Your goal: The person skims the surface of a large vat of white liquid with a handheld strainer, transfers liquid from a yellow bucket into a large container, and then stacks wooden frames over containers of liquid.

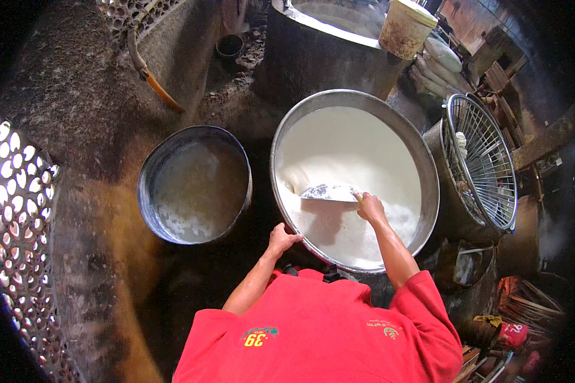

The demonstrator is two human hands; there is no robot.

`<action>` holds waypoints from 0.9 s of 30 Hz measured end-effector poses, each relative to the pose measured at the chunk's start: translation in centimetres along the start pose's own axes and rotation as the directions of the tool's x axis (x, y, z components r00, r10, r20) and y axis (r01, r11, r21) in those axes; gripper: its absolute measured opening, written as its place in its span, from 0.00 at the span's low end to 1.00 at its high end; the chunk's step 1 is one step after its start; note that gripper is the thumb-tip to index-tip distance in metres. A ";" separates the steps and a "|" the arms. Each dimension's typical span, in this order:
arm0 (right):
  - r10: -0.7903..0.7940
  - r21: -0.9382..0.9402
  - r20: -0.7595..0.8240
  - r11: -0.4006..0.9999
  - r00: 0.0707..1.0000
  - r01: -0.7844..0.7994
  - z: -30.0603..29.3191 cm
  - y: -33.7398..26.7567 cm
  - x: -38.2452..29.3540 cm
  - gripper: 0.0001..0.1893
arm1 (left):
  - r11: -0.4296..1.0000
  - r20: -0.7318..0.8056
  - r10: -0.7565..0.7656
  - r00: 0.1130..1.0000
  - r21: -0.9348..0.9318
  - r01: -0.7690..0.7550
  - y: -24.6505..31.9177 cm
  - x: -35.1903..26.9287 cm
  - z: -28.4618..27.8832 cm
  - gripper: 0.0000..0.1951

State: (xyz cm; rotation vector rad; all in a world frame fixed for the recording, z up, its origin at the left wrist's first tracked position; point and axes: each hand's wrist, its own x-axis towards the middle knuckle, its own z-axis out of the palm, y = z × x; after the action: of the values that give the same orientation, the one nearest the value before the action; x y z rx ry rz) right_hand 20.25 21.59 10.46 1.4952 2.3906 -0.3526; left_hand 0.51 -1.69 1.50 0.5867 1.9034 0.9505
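Note:
A large round metal vat [433, 196] full of whitish liquid stands in front of me. My right hand [371, 208] grips the short handle of a shallow metal scoop [328, 192], whose wide blade lies at the liquid's surface, left of the hand. The liquid swirls and foams beside the blade's left end. At the vat's near left rim rests my left hand [285, 238], its thumb along the edge and its fingers bent at the outer side. To the left stands a smaller metal tub [146, 206] with cloudy brownish liquid and patches of white foam.
Beyond the vat is a big dark cauldron [326, 62] with a dirty plastic bucket [407, 31] on its rim. At right, a round wire rack [484, 158] leans on a metal drum [436, 143]. A pierced wall [17, 191] is at far left; firewood [532, 301] lies lower right.

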 end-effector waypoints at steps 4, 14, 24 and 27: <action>-0.032 0.071 -0.061 0.997 0.998 0.037 1.3 4.2 -3.2 0.15 | 0.999 0.009 0.001 1.000 -0.049 -0.001 -0.2 0.0 0.2 0.27; 0.057 -0.036 0.047 0.998 0.997 -0.055 2.4 15.5 -10.1 0.23 | 0.977 -0.115 -0.053 0.992 -0.211 0.027 0.7 -1.5 2.1 0.19; 0.056 0.115 -0.116 0.992 0.992 -0.042 -4.7 26.8 -14.5 0.17 | 0.969 -0.294 -0.063 0.954 -0.247 -0.012 -0.3 -1.9 4.8 0.18; -0.025 0.211 -0.253 0.974 0.967 0.080 -7.6 28.9 -14.0 0.16 | 0.965 -0.357 -0.087 0.930 -0.260 -0.009 -0.5 -1.9 5.1 0.17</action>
State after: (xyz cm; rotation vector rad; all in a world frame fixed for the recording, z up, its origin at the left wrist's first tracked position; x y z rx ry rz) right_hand 51.18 25.11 21.31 1.6599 2.6658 -0.4812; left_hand 5.87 -1.47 0.58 0.2235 2.0578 1.3300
